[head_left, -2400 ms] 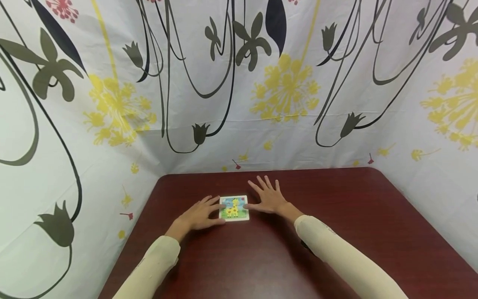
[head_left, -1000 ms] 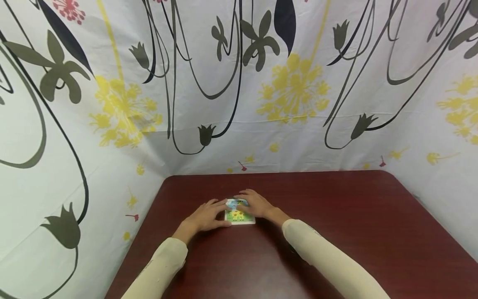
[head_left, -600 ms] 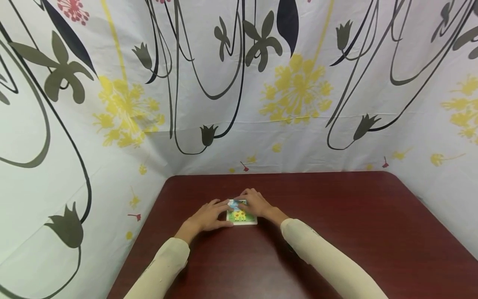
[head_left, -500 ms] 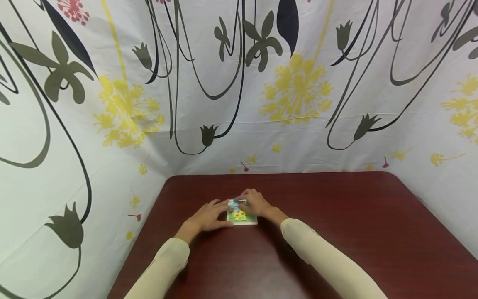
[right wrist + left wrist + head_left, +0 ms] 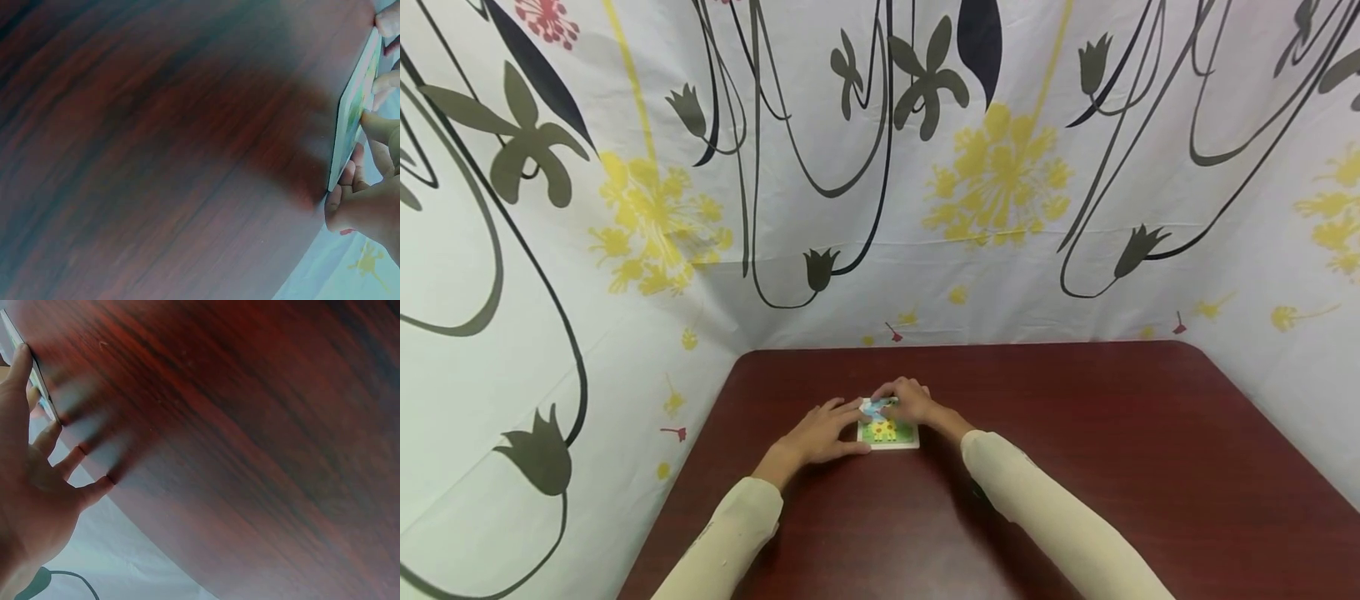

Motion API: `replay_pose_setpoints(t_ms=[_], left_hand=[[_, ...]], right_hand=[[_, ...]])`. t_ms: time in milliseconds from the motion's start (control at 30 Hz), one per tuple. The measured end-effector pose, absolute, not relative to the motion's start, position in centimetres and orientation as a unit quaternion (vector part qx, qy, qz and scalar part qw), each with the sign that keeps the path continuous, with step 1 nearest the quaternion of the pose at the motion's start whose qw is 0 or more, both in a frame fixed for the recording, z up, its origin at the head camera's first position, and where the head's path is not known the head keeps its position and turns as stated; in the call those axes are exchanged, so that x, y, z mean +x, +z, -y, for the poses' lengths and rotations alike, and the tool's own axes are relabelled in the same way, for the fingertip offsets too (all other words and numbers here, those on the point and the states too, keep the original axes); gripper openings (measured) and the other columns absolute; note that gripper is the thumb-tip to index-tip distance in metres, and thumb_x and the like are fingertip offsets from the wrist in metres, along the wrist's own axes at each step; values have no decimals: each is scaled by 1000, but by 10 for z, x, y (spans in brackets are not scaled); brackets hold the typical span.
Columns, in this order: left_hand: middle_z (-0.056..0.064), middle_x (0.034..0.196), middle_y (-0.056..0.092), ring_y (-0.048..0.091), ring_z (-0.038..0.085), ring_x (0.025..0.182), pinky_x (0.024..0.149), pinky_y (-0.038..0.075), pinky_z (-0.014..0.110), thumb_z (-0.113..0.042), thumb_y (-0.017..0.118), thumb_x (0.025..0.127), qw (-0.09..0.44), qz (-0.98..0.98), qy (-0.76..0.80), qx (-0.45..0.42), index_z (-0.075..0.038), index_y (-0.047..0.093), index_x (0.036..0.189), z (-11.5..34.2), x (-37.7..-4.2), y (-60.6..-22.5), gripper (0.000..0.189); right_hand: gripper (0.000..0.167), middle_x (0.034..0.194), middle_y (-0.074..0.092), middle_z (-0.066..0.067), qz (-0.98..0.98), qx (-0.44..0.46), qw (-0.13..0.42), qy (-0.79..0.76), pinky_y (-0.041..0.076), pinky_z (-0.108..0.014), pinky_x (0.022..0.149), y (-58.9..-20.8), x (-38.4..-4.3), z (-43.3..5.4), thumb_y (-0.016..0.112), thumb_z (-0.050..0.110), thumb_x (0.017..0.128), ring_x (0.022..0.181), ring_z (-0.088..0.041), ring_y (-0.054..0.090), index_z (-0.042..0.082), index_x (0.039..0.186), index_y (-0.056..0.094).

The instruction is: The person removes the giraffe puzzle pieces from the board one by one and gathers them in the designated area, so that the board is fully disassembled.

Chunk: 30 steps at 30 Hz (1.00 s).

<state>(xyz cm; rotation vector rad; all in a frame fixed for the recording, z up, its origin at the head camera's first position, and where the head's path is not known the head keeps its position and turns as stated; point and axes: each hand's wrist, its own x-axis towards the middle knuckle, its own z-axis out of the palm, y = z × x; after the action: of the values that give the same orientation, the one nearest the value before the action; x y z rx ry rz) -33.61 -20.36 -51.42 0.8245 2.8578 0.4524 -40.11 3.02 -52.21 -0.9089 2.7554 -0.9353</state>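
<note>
In the head view a small, thin, square giraffe picture board (image 5: 895, 436) with a white border lies on the dark red table (image 5: 865, 517). My left hand (image 5: 817, 433) rests at its left side, fingers fairly straight, with the thumb at the near corner; in the left wrist view two fingertips rest on the tabletop. My right hand (image 5: 912, 402) grips the far part, its thumb on the picture and its other fingers (image 5: 337, 200) curled at the far edge. That hand hides the picture's upper right, so whether a separate piece is pinched there is unclear.
A white cloth (image 5: 850, 225) printed with flowers and stems hangs behind the table and along both sides. The table's far edge lies a short way beyond the hands. Pale sleeves (image 5: 1045, 500) cover both forearms.
My right hand has gone from spread fingers beside the board to curled fingers over its far part. Lately the picture's upper left looks slightly altered, with more white showing. The left hand stays beside it.
</note>
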Motion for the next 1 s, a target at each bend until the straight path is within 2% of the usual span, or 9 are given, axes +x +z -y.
replay_pose_setpoints(t_ms=[100, 400, 500, 733, 867, 1000], left_hand=[[2, 168, 34, 29, 43, 152, 115, 25, 73, -61, 64, 97, 65, -946, 154, 277, -29, 59, 145, 204, -337, -514, 58], [5, 166, 36, 28, 45, 152, 114, 24, 75, -60, 67, 95, 62, -943, 172, 278, -30, 60, 141, 204, -338, -513, 55], [6, 166, 37, 29, 45, 152, 114, 24, 75, -59, 68, 95, 64, -943, 175, 277, -29, 62, 139, 202, -339, -513, 53], [6, 166, 37, 29, 46, 151, 115, 23, 75, -58, 70, 94, 67, -944, 180, 269, -28, 63, 137, 202, -338, -514, 53], [7, 166, 37, 29, 47, 151, 114, 24, 76, -59, 70, 94, 64, -942, 184, 272, -28, 64, 137, 203, -337, -516, 53], [8, 166, 37, 29, 46, 151, 114, 24, 75, -60, 70, 94, 64, -942, 183, 273, -29, 64, 136, 203, -336, -516, 53]], right_hand=[[19, 123, 74, -6, -908, -276, 58, -310, 45, -55, 94, -518, -401, -28, 74, 14, 98, 117, -30, 66, 15, 116, 78], [21, 124, 74, -7, -907, -256, 60, -329, 41, -57, 98, -518, -401, -27, 73, 15, 99, 117, -30, 65, 13, 119, 77], [19, 122, 74, -6, -906, -254, 52, -333, 42, -58, 99, -519, -400, -28, 74, 14, 98, 117, -29, 65, 14, 117, 78], [17, 123, 63, -8, -905, -271, 19, -327, 36, -61, 101, -523, -395, -28, 75, 14, 96, 117, -30, 56, 15, 114, 75], [17, 118, 67, -7, -897, -287, -3, -335, 43, -56, 100, -524, -394, -29, 76, 12, 96, 111, -27, 62, 14, 112, 75], [15, 112, 72, -7, -881, -298, -6, -368, 55, -47, 91, -524, -393, -30, 74, 8, 96, 104, -25, 69, 11, 111, 74]])
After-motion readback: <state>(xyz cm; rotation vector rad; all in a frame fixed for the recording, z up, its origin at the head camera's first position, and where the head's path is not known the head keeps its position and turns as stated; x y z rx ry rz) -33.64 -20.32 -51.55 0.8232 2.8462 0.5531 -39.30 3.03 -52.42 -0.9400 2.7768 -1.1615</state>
